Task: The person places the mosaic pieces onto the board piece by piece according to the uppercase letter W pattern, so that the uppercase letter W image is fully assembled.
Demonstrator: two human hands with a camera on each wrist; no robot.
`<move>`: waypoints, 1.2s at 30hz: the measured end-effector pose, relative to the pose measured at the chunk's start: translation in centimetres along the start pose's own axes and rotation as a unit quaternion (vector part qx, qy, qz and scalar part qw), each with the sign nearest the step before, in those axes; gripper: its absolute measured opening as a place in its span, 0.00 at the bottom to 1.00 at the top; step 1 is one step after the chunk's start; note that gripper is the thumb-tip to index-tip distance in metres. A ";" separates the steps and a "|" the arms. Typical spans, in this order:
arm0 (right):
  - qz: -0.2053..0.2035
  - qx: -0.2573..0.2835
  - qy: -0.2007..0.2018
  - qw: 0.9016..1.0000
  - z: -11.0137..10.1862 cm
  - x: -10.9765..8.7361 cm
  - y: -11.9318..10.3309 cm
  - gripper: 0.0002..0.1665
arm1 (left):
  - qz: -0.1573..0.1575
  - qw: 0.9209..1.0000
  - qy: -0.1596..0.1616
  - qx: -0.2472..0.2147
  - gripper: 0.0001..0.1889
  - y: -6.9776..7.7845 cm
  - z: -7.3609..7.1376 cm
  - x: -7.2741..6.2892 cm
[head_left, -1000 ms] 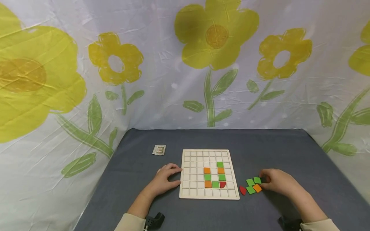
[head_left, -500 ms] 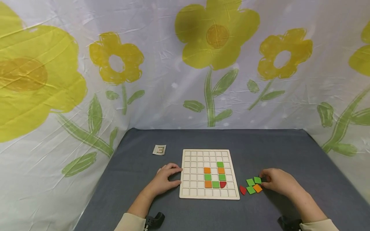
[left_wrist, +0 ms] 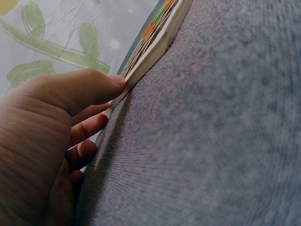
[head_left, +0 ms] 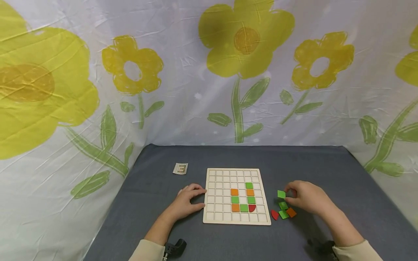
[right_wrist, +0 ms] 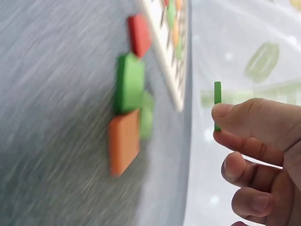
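Note:
A light wooden grid board [head_left: 217,216] lies flat, with several green and orange square tiles and a red quarter-round tile set in its cells. At the board's left edge my left hand [head_left: 188,201] rests its thumb and index fingertip, spaced apart; the left wrist view shows the thumb [left_wrist: 101,87] against that edge. My right hand [head_left: 308,195] pinches a green square tile [head_left: 281,194] between thumb and index finger, raised above the table in the right wrist view. Below it lie two green tiles, an orange tile [head_left: 291,212] and a red quarter-round tile [head_left: 274,215].
A small card [head_left: 180,168] printed with a grid pattern lies beyond the left hand. A dark grey cloth [head_left: 228,246] covers the table, and a flower-printed curtain [head_left: 183,119] stands behind and at both sides.
My right hand has lifted a green tile out of the loose group and moved it left and away from me. The left hand has stayed at the board's edge.

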State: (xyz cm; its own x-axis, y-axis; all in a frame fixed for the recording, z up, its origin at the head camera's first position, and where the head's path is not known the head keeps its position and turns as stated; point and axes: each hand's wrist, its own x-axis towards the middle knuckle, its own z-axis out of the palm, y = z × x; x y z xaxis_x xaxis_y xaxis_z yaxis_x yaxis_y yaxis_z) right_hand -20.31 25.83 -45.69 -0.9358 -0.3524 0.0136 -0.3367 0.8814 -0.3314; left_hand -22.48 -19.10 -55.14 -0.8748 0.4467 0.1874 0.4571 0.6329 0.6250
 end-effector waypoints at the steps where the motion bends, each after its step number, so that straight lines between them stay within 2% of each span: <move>1: -0.007 -0.003 0.003 1.000 -0.1 0.2 -0.5 0.11 | 0.000 1.000 0.000 -0.001 0.24 0.0 0.0 0.0; 14: -0.064 0.009 0.018 0.998 -0.1 2.8 -6.3 0.12 | 0.018 1.000 0.004 0.004 0.24 -0.2 0.0 0.1; 24: -0.091 0.028 0.007 0.995 1.2 4.5 -9.2 0.10 | 0.004 1.000 0.001 0.000 0.24 0.0 0.0 0.1; 36: -0.130 0.035 0.001 0.991 2.8 5.5 -12.1 0.10 | 0.006 1.000 -0.005 -0.004 0.24 0.2 -0.2 0.1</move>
State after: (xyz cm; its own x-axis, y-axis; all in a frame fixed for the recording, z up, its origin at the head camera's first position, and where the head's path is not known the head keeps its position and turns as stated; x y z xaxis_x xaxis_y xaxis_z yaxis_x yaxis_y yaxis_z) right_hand -21.15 12.37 -44.23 -0.8185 -0.5641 0.1090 -0.5586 0.7371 -0.3802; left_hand -22.54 -19.04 -54.81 -0.8676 0.4604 0.1880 0.4665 0.6227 0.6282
